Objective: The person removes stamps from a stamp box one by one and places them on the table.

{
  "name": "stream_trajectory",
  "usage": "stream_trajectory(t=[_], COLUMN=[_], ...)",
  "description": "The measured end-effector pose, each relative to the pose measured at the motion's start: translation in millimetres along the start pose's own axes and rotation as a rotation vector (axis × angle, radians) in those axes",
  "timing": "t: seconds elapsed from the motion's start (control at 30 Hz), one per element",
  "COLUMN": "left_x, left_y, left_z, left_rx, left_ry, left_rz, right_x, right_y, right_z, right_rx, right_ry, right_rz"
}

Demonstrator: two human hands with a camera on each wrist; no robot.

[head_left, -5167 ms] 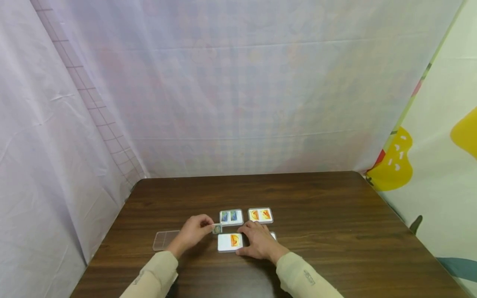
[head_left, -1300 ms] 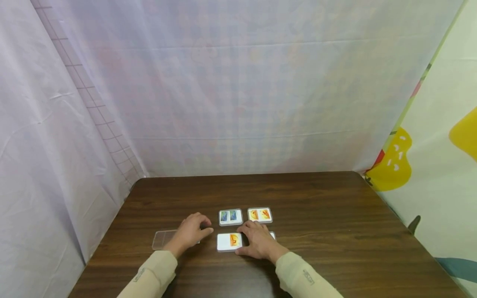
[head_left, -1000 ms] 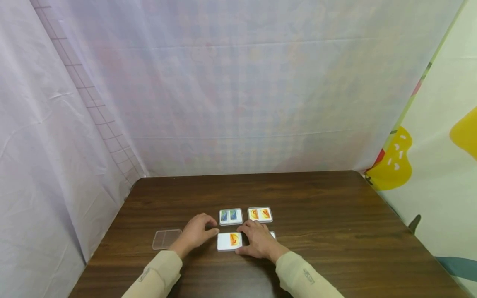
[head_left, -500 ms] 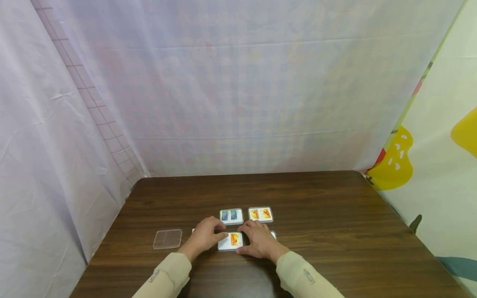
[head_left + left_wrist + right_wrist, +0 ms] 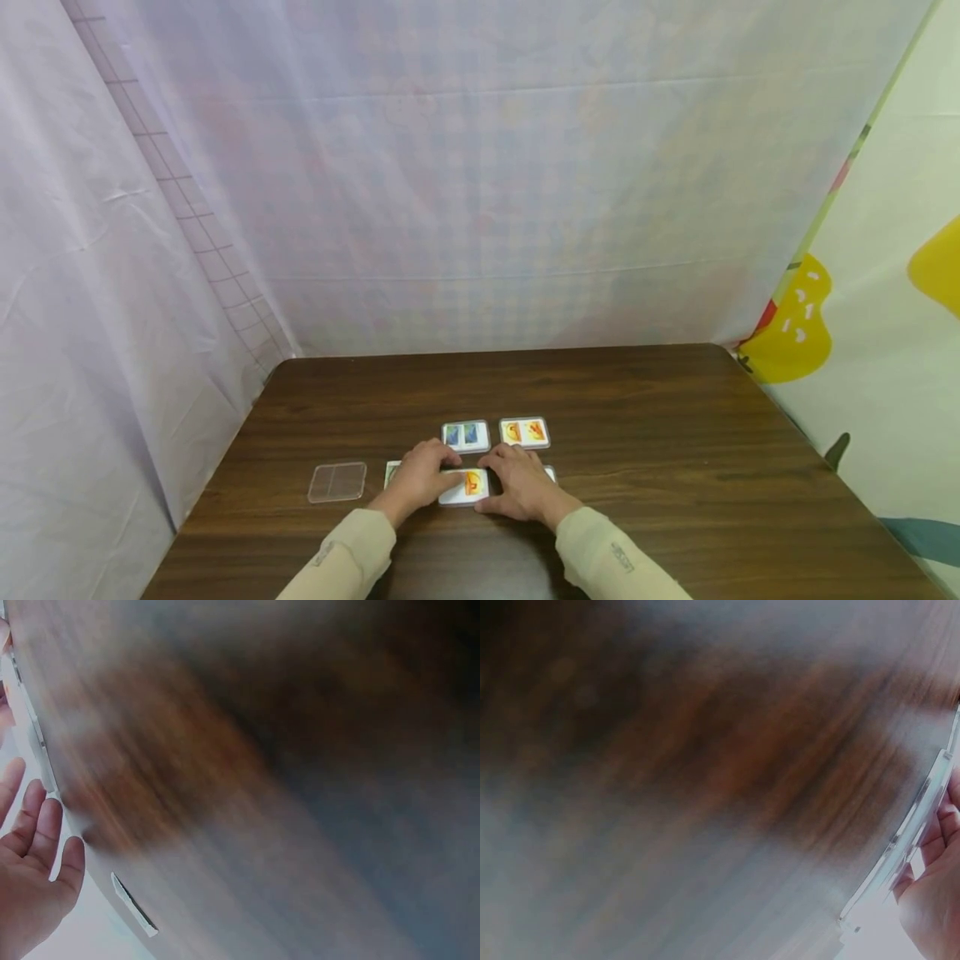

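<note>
A flat clear plastic case (image 5: 474, 492) holds a white card with one orange picture on its right half. My left hand (image 5: 423, 473) reaches over its left end, fingers loose and apart, with nothing pinched. In the left wrist view the fingers (image 5: 46, 832) are spread. Straddling the case's right end, my right hand (image 5: 519, 483) has the thumb at the near corner and fingertips at the far one. Under that hand a second case (image 5: 551, 473) is mostly hidden. Left of my left hand lies a small picture card (image 5: 390, 472), partly covered.
Two more cases stand behind: one with two blue-green pictures (image 5: 464, 437), one with two orange pictures (image 5: 524, 432). A transparent lid-like plate (image 5: 337, 482) lies at left on the brown wooden table (image 5: 645, 450). White curtains (image 5: 480, 192) hang beyond the table's far edge.
Earlier my left hand pinched a small picture card; now that hand is free of it and a card lies at its left. Since then it has moved right to the case. My right hand stays put.
</note>
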State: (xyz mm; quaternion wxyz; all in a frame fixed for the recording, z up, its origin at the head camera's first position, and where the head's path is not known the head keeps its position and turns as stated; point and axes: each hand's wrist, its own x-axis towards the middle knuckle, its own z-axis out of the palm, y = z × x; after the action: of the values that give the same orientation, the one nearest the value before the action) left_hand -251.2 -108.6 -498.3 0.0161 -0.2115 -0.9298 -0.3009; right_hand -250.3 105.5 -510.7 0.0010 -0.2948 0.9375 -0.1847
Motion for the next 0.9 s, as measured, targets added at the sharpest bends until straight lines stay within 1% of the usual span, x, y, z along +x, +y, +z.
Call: stream_trajectory(t=[0.27, 0.5, 0.7, 0.9], left_x=[2.9, 2.9, 3.2, 4.0], left_y=[0.9, 2.1, 4.5, 6.1], left_z=[2.2, 1.7, 2.3, -0.1], left_rx=[0.038, 0.076, 0.117, 0.126], left_ry=[-0.019, -0.019, -0.044, -0.053], left_rz=[-0.007, 0.026, 0.012, 0.014], right_x=[-0.2, -0.4, -0.7, -0.8], right_y=[-2.2, -2.9, -3.6, -3.9], right_z=[-2.6, -2.5, -2.5, -3.3], right_rx=[0.003, 0.01, 0.011, 0.007], right_ry=[-0.003, -0.01, -0.006, -0.009], right_rz=[0.006, 0.011, 0.011, 0.011])
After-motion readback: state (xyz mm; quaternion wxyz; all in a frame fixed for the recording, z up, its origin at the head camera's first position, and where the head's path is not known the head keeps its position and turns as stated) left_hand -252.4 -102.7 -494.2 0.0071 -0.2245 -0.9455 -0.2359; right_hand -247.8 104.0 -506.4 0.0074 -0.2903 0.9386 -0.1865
